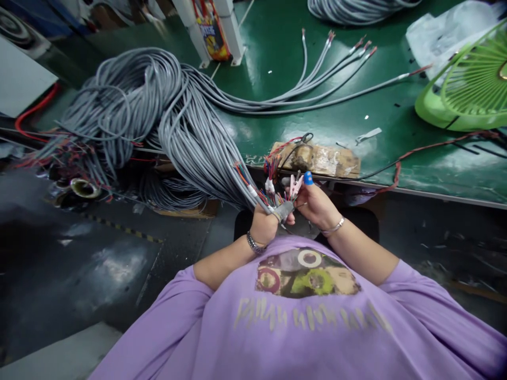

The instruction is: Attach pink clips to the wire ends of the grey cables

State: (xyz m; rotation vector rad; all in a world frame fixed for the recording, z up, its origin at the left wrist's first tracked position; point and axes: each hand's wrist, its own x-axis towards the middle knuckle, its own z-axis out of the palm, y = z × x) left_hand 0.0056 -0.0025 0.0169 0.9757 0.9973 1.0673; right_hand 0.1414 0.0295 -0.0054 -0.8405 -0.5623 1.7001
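My left hand [264,228] is closed around the ends of grey cables [259,196], whose thin coloured wires fan out above the fingers. Something grey is wrapped near its thumb. Close beside it, my right hand [317,205] has its fingers bent together, with a blue cover [308,178] on the thumb tip. A pink clip [295,187] stands right by that thumb; whether the fingers grip it or a wire, I cannot tell. Just beyond the hands, another stripped end with coloured wires [271,168] sticks up at the bench edge.
A large heap of grey cable [134,100] lies over the green bench [273,74] and hangs off its edge. At the edge sits a worn wooden block [320,159]. A green fan [471,89] and clear plastic bag [447,37] are at right. A red wire [428,150] crosses the bench.
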